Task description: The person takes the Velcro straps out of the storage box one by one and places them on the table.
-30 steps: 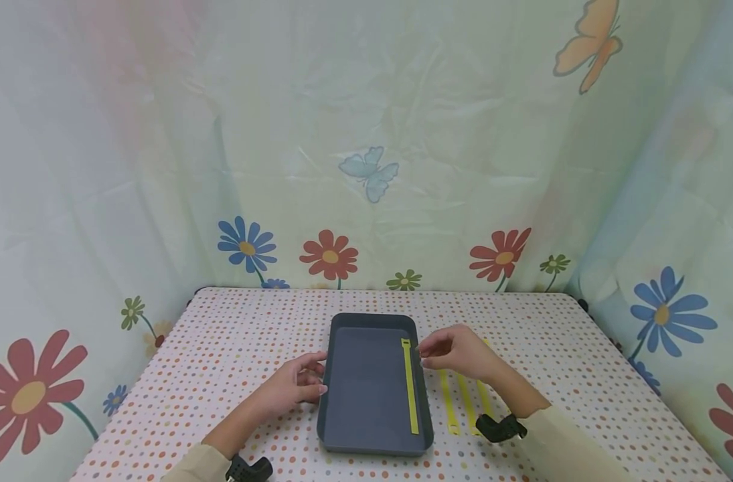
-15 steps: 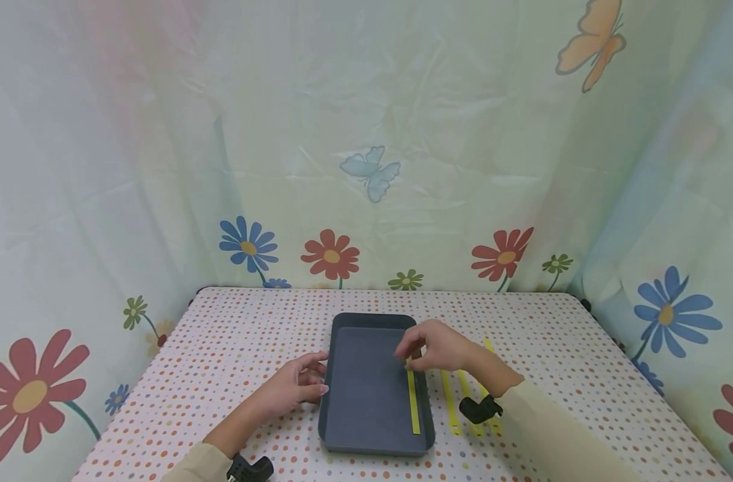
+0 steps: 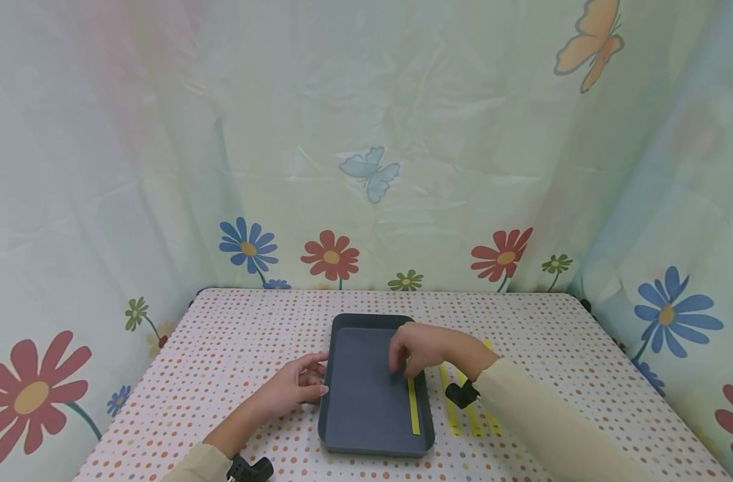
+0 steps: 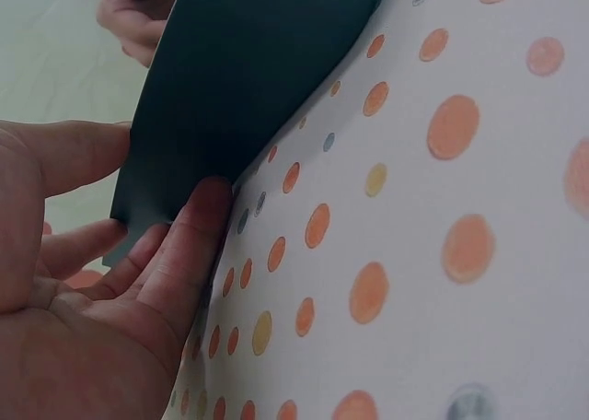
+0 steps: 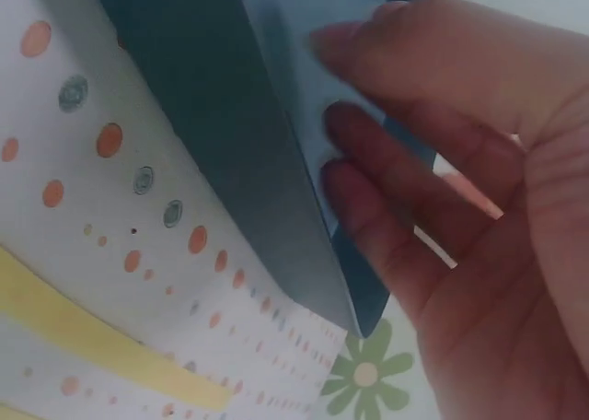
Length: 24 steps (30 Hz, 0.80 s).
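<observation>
A dark grey rectangular tray point(image 3: 363, 395) stands on the dotted tabletop. Along its right inner side lies a narrow flat yellow strip point(image 3: 414, 408), its far end hidden by my right hand point(image 3: 429, 346). That hand reaches over the tray's right rim with bent fingers pointing down; in the right wrist view its fingertips point(image 5: 342, 185) are spread, with nothing visible between them. My left hand point(image 3: 289, 387) rests against the tray's left wall. In the left wrist view its fingers point(image 4: 189, 245) lie loosely along the outer wall, the thumb touching the rim.
Right of the tray, several more yellow strips point(image 3: 452, 408) lie side by side on the tabletop point(image 3: 264, 321), partly under my right forearm. A curtain point(image 3: 282, 134) printed with flowers and butterflies hangs behind and at both sides.
My right hand has moved left from outside the tray's right rim to over the tray, covering the strip's far end. My left hand, the tray and the strip have stayed in place.
</observation>
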Motion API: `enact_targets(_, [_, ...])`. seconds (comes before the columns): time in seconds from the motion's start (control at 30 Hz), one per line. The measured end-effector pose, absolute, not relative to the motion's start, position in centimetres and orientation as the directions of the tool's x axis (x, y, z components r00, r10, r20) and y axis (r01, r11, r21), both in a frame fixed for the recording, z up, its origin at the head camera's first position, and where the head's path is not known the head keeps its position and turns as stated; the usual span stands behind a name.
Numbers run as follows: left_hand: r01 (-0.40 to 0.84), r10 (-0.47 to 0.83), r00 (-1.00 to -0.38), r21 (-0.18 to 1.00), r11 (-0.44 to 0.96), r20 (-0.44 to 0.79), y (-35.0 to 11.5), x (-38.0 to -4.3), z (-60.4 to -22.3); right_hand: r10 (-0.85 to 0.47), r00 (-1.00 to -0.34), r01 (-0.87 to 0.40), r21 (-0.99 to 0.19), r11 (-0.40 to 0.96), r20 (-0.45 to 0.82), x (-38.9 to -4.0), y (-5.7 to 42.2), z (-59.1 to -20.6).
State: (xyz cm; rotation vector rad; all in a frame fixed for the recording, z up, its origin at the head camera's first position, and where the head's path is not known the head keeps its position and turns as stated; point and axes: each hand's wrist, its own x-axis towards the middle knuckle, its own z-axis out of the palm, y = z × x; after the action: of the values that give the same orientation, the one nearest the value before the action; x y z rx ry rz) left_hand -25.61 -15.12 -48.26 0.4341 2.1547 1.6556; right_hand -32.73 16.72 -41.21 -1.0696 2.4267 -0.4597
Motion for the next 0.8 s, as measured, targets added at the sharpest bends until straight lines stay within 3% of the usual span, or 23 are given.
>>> enact_targets(0.23, [0.008,0.473,-0.873,0.969,0.247,-0.114,-15.1,-25.6,-48.3,-0.701,-0.6,-0.599,-0.364,0.713,-0.384,-32.9,15.8,-41.3])
enact_targets(0.8, [0.0,0.462,-0.879,0.967,0.254,-0.121,-15.0,-25.5,-48.2,-0.637,-0.592,-0.66,-0.156,0.735,-0.493,-33.1,14.4,-41.8])
